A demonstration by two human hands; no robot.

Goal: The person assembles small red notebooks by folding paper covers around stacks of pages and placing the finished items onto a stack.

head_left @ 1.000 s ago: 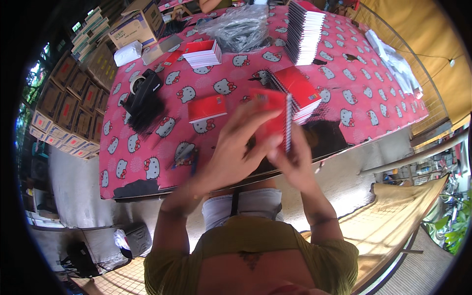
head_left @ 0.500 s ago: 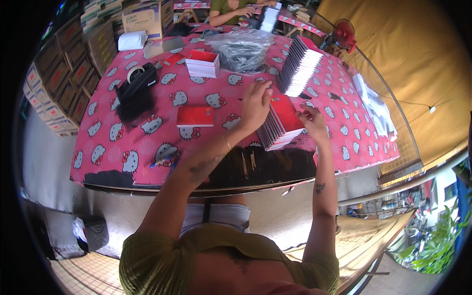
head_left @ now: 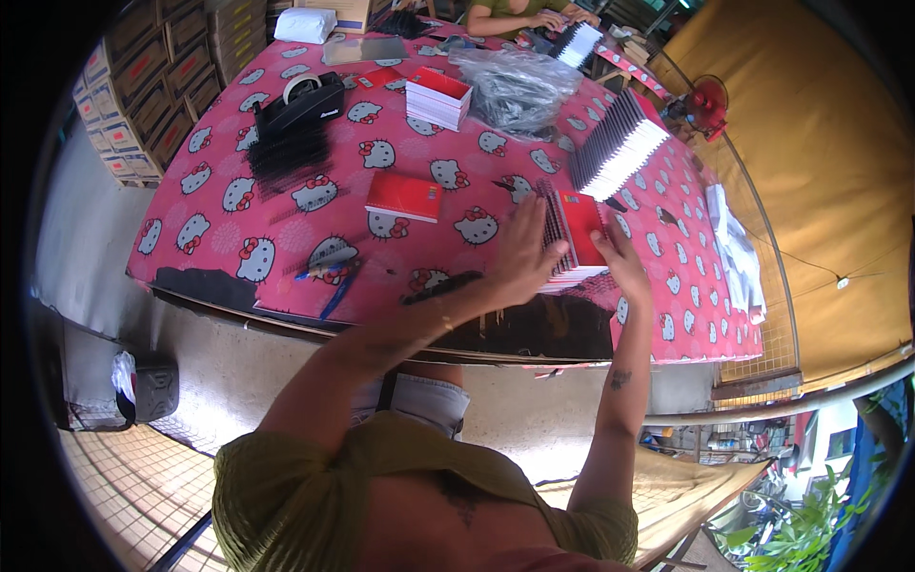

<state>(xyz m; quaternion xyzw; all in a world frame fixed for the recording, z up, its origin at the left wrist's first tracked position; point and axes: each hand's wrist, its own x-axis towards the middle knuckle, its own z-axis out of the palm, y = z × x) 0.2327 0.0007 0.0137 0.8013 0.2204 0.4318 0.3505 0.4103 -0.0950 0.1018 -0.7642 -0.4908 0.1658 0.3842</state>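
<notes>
A stack of red-covered spiral notebooks [head_left: 583,217] stands near the front edge of the table, between my two hands. My left hand [head_left: 526,253] is open, its fingers stretched along the stack's spiral-bound left side. At the right side, my right hand [head_left: 626,264] touches the stack with thumb and fingers apart; its fingertips are partly hidden. Just behind rises a taller, leaning stack of notebooks [head_left: 620,148] with white page edges and dark spirals. A small red notebook pile [head_left: 403,197] lies to the left of my hands.
Farther back are another red notebook stack [head_left: 438,98] and a clear plastic bag [head_left: 519,91] with dark contents. A black tape dispenser [head_left: 300,105], dark spiral bindings [head_left: 286,157] and pens [head_left: 338,291] lie left. Another person's hands [head_left: 558,19] work at the far side.
My left hand has come down from the stack's far left corner to lie along its spiral side. My right hand has moved to the stack's right side. The view has shifted.
</notes>
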